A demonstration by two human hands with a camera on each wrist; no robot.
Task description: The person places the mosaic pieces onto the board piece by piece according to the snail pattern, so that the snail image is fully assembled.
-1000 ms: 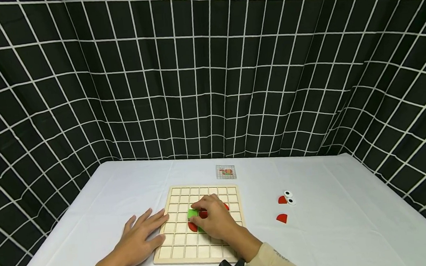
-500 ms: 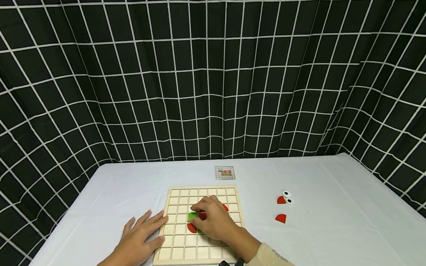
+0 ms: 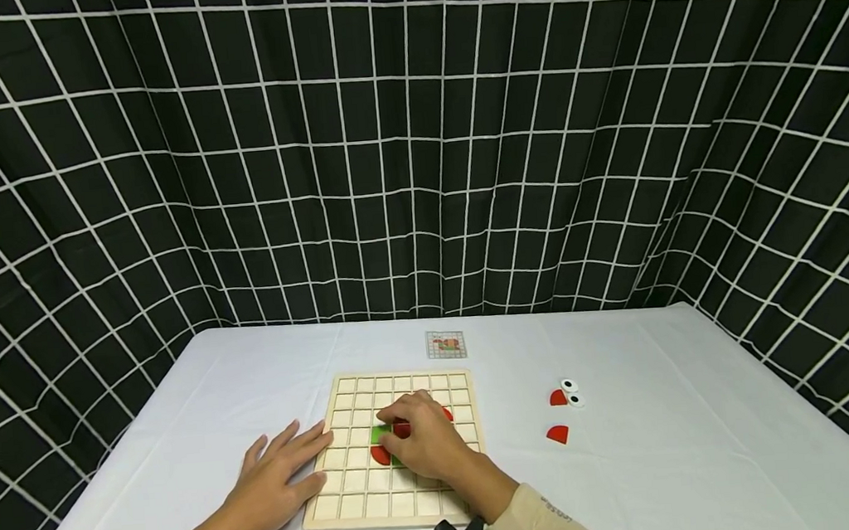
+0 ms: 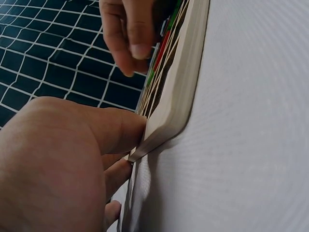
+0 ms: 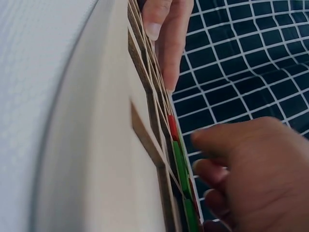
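Observation:
A wooden grid board (image 3: 348, 504) lies on the table with red and green pieces in its squares. My right hand (image 3: 431, 439) is over its middle, thumb and index fingertip apart at the edges of a green square (image 3: 380, 434). In the right wrist view the right thumb (image 5: 212, 137) is just off the board's face, with nothing seen between the fingers. Below the green square sits a red quarter-circle (image 3: 381, 455); other red and green pieces are partly under the right hand. My left hand (image 3: 277, 484) rests with spread fingers at the board's left edge, fingertips touching it.
Right of the board lie two red quarter-circles, one lower (image 3: 558, 434) and one upper (image 3: 558, 397), the upper beside two white eye discs (image 3: 569, 385). A small picture card (image 3: 446, 344) is behind the board. A black grid curtain (image 3: 417, 174) surrounds the white table (image 3: 635, 465).
The green square, earlier raised between my right thumb and index finger, now lies lower in the board. Both hands stay almost still; the whole view shifts slightly.

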